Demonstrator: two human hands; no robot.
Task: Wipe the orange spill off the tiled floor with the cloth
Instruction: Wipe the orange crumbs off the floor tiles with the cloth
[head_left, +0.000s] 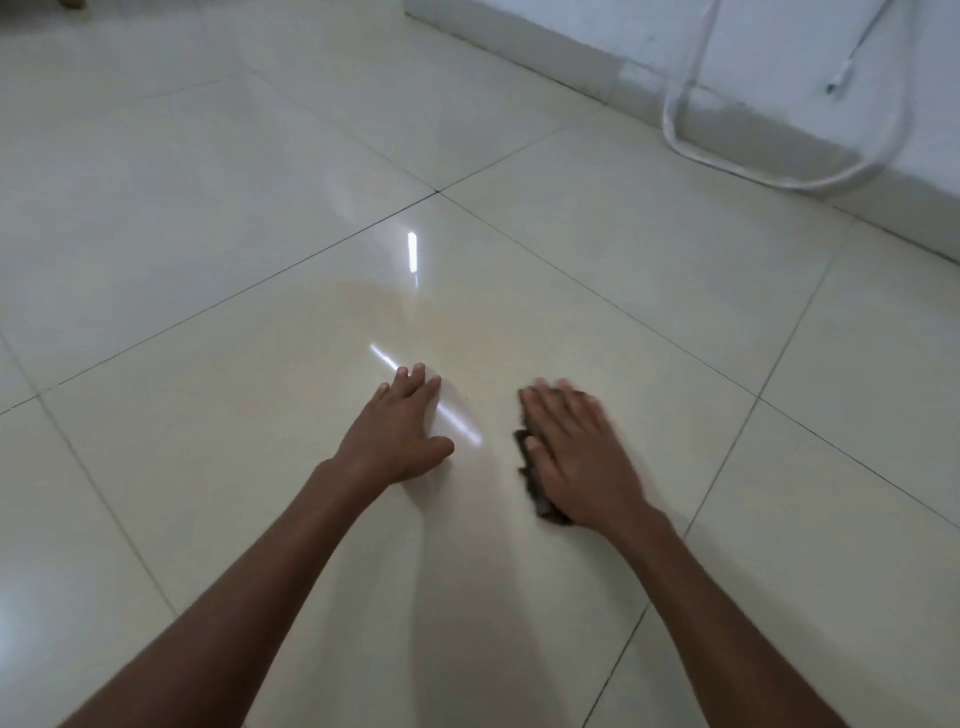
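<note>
A faint orange-tinted film (358, 306) lies on the glossy cream tiled floor (208, 234), just beyond my hands. My right hand (576, 452) presses flat, fingers straight, on a dark cloth (532, 480); only the cloth's left edge and a bit by the fingertips show. The hand is blurred. My left hand (402, 431) rests flat on the tile with fingers spread, a short gap left of the cloth, holding nothing.
A white wall with a skirting (727, 119) runs along the far right. A white cable (691, 150) loops down from it onto the floor. Dark grout lines cross the tiles.
</note>
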